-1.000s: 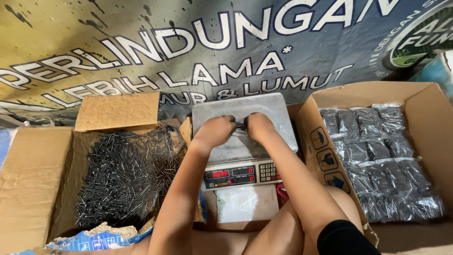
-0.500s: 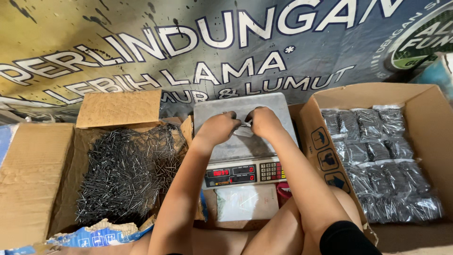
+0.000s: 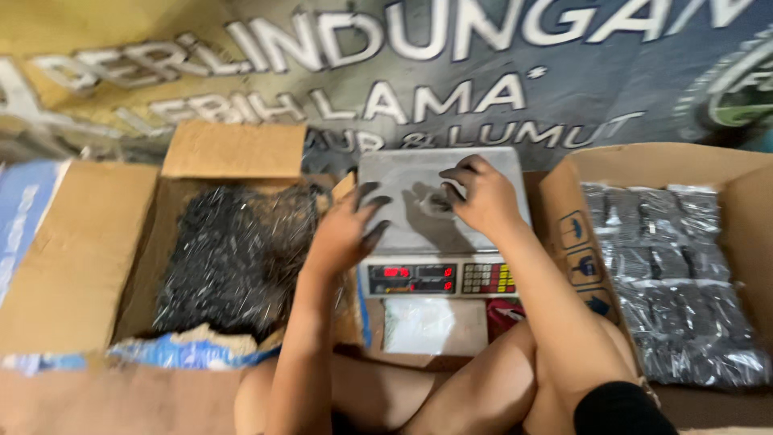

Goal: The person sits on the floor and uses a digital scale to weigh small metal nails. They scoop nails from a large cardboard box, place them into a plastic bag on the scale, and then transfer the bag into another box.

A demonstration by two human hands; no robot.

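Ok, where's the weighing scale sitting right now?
In the head view, the scale sits centre, between the box of loose nails and the box of bagged packs, under both hands.

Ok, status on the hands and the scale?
Right hand over scale pan, fingers curled. Left hand open at pan's left edge, beside nail box. Nothing blocking.

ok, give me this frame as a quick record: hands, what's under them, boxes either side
left hand: fingers spread and dark with grime, at the left edge of the scale, holds nothing visible
right hand: over the scale pan, fingertips on a small dark heap, blurred
scale: grey pan, red-digit display in front
left box: open cardboard, full of loose dark nails
right box: open cardboard, rows of clear filled bags
backdrop: printed banner
image quality: motion blur
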